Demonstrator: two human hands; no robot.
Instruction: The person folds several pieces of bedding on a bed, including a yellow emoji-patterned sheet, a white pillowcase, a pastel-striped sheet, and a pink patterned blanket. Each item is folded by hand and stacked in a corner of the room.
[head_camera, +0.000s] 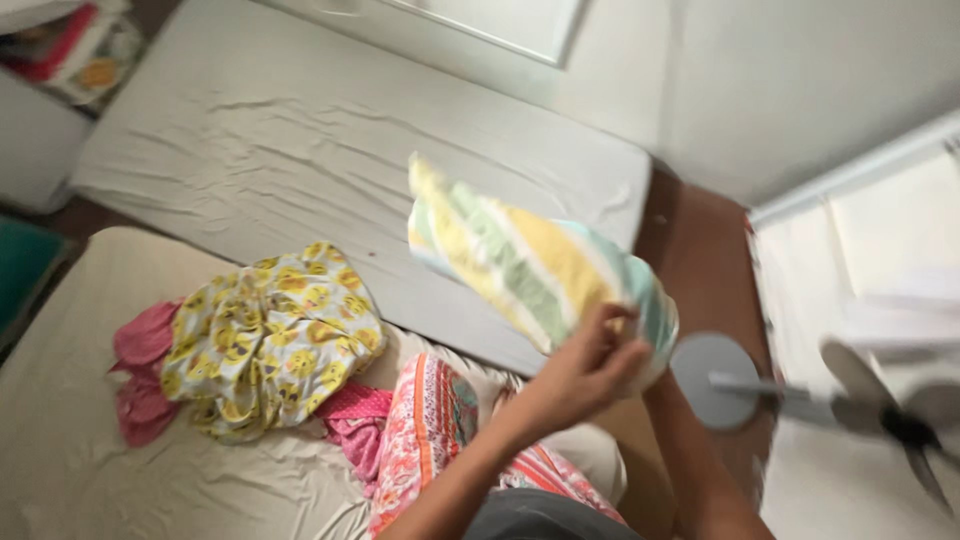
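Home bedroom. Two mattresses (300, 150) in pale sheets lie side by side, loose clothes (265, 340) heaped on the nearer one. Standing fan (890, 415) on wooden floor (700, 260) beside them.

Two bare forearms were seen rising from the lower edge of the view, with no sleeves, watch or bracelets shown on them. The left hand (590, 365) was unadorned, no ring being made out on its blurred fingers. The right hand was hidden; only its forearm was shown. A dark grey garment was glimpsed at the bottom edge.
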